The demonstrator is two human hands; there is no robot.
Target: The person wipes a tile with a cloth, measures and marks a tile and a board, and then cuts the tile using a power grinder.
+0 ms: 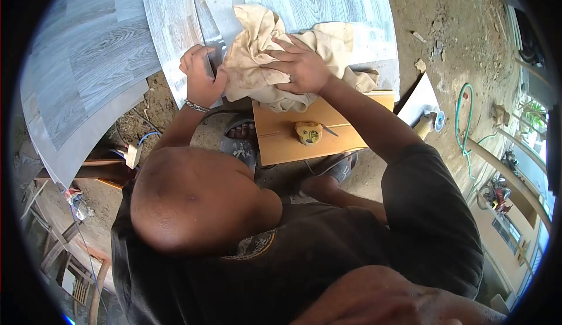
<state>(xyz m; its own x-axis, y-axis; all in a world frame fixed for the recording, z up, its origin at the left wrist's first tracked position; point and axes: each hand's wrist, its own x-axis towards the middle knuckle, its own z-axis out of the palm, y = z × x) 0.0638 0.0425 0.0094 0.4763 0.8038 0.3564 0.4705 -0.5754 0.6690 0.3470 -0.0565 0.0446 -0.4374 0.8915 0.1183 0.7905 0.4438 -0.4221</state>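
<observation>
A crumpled beige cloth (pixel 254 52) lies bunched over grey wood-look planks (pixel 316 0). On top of it, my right hand (pixel 301 67) rests with its fingers spread. To the left, my left hand (pixel 200 79) is curled round the edge of a narrow grey piece (pixel 214 61) beside a plank (pixel 172 26); the cloth partly covers this area. Below the cloth sits an orange-brown board (pixel 275 129), carrying a yellow tape measure (pixel 308 133) and a small pointed tool (pixel 329 130) beside it.
More wood-look sheets (pixel 99 55) are stacked at the left. An angle grinder (pixel 430 123) lies near a white panel (pixel 418 99) on the right. A green hose (pixel 466 114) runs over the dirt ground (pixel 439 32). My sandalled feet (pixel 325 184) flank the board.
</observation>
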